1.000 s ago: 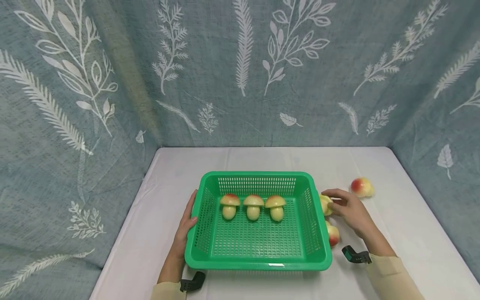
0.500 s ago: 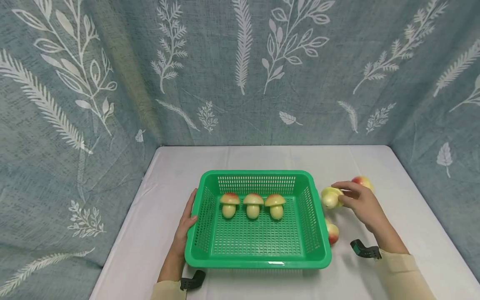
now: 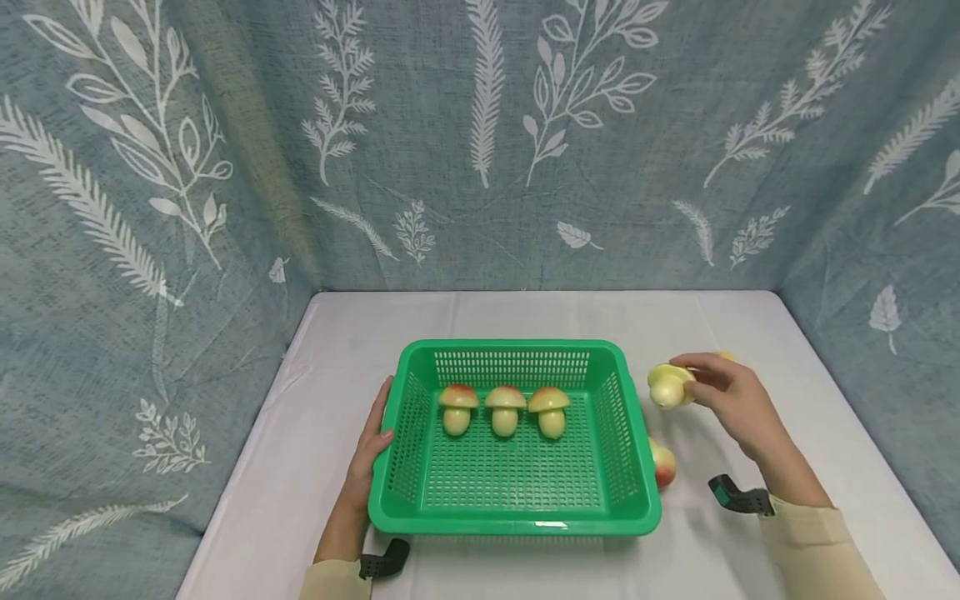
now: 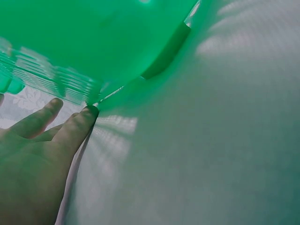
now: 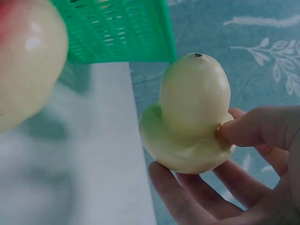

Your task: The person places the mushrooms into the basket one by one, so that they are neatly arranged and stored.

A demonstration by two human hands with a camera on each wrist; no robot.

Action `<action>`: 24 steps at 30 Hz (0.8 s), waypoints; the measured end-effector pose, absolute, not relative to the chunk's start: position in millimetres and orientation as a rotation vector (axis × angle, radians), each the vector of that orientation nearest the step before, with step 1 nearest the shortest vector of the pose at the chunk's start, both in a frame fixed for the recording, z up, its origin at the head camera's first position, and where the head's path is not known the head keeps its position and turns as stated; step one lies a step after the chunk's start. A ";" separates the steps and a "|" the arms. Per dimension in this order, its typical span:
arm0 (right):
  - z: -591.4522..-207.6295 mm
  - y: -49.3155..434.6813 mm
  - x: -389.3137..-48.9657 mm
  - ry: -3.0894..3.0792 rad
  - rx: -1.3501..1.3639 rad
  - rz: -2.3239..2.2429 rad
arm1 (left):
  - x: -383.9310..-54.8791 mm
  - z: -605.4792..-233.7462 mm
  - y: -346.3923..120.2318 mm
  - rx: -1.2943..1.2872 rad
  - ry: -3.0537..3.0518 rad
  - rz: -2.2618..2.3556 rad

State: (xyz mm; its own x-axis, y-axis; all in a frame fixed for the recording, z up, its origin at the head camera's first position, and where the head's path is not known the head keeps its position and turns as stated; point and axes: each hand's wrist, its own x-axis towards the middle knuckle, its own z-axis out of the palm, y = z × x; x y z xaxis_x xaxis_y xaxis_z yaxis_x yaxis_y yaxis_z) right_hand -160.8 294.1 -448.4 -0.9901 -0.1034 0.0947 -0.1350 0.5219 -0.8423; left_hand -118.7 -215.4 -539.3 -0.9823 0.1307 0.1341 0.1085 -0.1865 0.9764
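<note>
Pinching a yellow mushroom [image 3: 667, 387] between thumb and fingers, your right hand [image 3: 738, 408] has it near the green basket [image 3: 517, 527]'s right side. Your left hand [image 3: 367, 454] touches the left side, fingers straight. Three more mushrooms [image 3: 503, 412] sit inside.

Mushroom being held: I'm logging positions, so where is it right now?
In the head view, the mushroom is in the right hand, to the right of the green basket and higher in the picture than the red-and-yellow piece beside the basket.
</note>
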 end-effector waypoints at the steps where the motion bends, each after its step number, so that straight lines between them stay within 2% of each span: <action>1: -445.8 293.8 -160.0 -2.708 0.215 1.505 | -118.9 -539.2 -215.2 0.299 1.998 2.389; 24: -400.0 261.1 -163.2 -2.634 0.372 1.496 | -119.3 -540.5 -214.7 0.267 2.017 2.382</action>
State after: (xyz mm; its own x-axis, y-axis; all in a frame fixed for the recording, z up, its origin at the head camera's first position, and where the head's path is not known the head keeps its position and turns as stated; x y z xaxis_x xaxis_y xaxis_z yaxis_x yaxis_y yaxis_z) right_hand -163.2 261.1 -400.0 -0.9664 -0.1661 0.1963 -0.2537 0.4909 -0.8335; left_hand -119.3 -214.7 -540.5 -0.9854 0.1168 0.1235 0.1026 -0.1707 0.9800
